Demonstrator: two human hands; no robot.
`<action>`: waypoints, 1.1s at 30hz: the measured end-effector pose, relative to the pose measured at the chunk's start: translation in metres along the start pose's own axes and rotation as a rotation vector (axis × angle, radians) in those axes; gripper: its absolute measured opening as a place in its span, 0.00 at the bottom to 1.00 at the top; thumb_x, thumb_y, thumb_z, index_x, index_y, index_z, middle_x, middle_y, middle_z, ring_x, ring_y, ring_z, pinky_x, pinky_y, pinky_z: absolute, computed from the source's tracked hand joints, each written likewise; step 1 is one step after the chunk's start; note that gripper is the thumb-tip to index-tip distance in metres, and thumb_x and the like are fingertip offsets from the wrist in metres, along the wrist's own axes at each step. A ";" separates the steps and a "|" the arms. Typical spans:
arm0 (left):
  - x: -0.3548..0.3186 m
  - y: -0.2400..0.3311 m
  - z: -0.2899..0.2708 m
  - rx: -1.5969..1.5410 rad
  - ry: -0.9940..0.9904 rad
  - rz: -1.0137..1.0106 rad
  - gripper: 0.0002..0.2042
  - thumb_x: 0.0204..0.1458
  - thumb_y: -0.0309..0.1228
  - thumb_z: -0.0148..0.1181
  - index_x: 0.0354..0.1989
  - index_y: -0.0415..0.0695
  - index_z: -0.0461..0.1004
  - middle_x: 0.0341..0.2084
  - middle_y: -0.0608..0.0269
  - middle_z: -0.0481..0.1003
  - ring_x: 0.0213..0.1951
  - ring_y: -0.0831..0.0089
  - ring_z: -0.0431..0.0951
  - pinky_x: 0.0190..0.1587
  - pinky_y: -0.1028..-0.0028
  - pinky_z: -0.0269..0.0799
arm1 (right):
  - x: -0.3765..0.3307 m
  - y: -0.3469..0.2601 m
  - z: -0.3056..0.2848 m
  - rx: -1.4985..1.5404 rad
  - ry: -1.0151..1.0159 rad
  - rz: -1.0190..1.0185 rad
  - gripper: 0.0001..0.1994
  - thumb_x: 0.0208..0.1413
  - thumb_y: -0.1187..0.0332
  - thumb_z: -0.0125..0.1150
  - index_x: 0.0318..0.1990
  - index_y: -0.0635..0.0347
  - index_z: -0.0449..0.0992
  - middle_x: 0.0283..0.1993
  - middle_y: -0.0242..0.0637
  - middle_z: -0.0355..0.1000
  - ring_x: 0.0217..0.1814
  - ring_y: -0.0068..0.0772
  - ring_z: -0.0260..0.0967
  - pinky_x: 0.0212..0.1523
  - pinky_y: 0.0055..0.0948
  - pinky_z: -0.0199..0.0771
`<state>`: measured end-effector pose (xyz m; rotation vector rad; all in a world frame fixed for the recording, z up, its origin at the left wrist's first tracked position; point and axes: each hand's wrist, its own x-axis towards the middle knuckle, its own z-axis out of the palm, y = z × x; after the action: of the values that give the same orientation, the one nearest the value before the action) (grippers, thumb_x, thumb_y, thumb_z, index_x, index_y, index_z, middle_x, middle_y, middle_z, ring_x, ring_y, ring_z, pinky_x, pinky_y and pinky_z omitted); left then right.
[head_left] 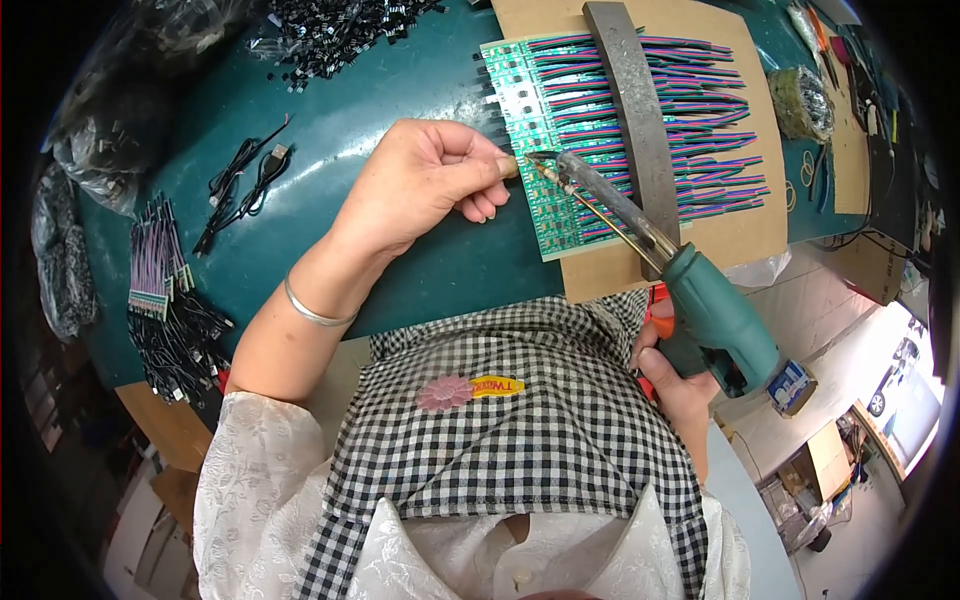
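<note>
My left hand (425, 185) is closed in a pinch at the left edge of a green circuit board panel (550, 215). What lies between the fingertips is too small to make out. My right hand (680, 390) is wrapped round the handle of a green soldering gun (720, 310), whose body partly hides the fingers. The gun's metal barrel points up and left, its tip over the panel just right of my left fingertips. A thin feed tube runs along the barrel. Rows of coloured wires (705, 145) extend rightward from the panel, under a grey metal bar (628, 80).
The panel rests on cardboard (765, 215) over a green table mat (450, 275). Small black connectors (340, 35) are heaped at the back. Leftward lie black USB cables (245, 185) and a wired bundle (165, 290). Plastic bags (105, 150) fill the far left; a tape roll (800, 105) stands right.
</note>
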<state>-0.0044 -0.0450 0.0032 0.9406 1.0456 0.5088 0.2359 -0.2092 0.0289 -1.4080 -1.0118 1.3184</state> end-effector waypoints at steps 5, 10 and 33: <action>0.000 0.000 0.001 0.008 0.006 0.008 0.06 0.50 0.26 0.56 0.30 0.34 0.74 0.19 0.61 0.74 0.20 0.81 0.73 0.24 0.83 0.71 | 0.002 0.002 -0.001 0.015 -0.034 0.023 0.20 0.42 0.78 0.62 0.44 0.68 0.64 0.25 0.40 0.66 0.23 0.28 0.65 0.26 0.24 0.68; 0.000 0.001 0.002 0.009 0.020 0.001 0.06 0.49 0.26 0.56 0.30 0.34 0.74 0.19 0.61 0.74 0.19 0.80 0.73 0.24 0.83 0.71 | 0.003 0.004 -0.004 -0.062 -0.052 -0.008 0.18 0.42 0.79 0.60 0.42 0.68 0.64 0.25 0.40 0.66 0.22 0.28 0.65 0.25 0.25 0.69; 0.000 -0.001 0.003 0.021 0.056 0.016 0.06 0.48 0.26 0.57 0.28 0.34 0.74 0.19 0.61 0.75 0.18 0.80 0.73 0.23 0.84 0.70 | -0.002 -0.013 -0.003 0.108 0.022 0.153 0.16 0.40 0.81 0.62 0.39 0.64 0.68 0.32 0.34 0.67 0.30 0.25 0.64 0.33 0.23 0.66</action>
<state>-0.0014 -0.0468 0.0034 0.9584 1.0962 0.5407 0.2388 -0.2086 0.0422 -1.4372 -0.8186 1.4439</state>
